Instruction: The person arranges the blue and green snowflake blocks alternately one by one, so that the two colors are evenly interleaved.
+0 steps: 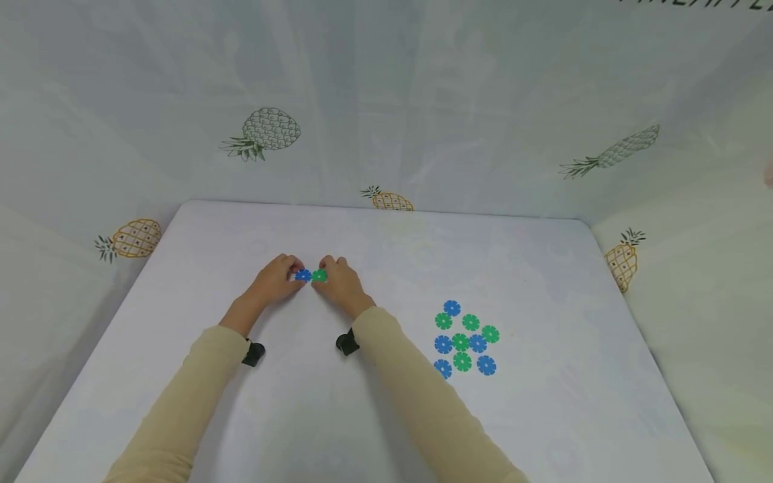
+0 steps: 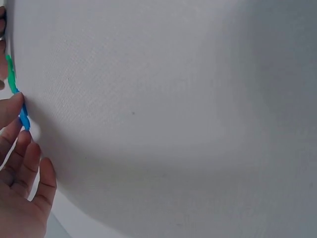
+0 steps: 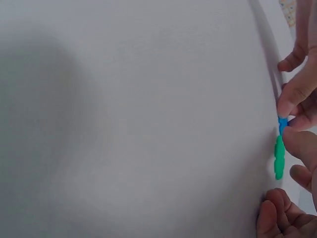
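My left hand pinches a blue notched plastic disc between thumb and fingers. Beside it, my right hand pinches a green notched disc. The two discs meet edge to edge in a line, a little above the table's left half. Both wrist views catch them nearly edge-on: the blue disc under the left thumb, and the green disc by the right thumb. Whether their slots interlock is hidden by the fingertips.
Several loose discs lie flat to the right on the white table, among them a blue disc and a green disc. The right sleeve partly covers one blue disc. A pineapple-printed cloth hangs behind.
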A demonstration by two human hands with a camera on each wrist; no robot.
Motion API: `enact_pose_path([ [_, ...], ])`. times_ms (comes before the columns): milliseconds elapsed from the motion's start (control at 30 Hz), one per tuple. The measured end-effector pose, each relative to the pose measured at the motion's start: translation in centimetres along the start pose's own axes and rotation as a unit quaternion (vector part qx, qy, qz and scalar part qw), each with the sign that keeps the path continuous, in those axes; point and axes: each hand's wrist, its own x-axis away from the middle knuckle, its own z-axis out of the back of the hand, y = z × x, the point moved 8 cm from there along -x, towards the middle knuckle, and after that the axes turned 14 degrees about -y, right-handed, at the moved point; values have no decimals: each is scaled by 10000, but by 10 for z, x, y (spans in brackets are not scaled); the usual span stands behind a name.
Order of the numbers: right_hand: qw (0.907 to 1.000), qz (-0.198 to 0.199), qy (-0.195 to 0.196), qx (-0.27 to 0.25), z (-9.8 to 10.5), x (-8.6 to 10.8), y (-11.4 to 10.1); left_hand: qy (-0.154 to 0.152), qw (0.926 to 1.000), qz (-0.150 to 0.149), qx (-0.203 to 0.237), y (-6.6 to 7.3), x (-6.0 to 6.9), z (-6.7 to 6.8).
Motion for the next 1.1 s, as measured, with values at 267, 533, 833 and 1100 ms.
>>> enact_pose_path([
  [267, 9940, 526, 108, -953, 4, 14, 9, 2, 9999, 0, -154, 3, -1, -4],
  [533, 9806, 1241, 322, -1480, 16, 48, -2, 16, 9998, 44, -177, 2, 0, -5],
  [833, 9718, 1482, 406, -1787, 30, 92, 1, 101, 9997, 16, -201, -1, 1, -4],
  [1100, 9710, 1282, 646, -1911, 43, 131, 25, 67, 9999, -24, -134, -2, 2, -3],
])
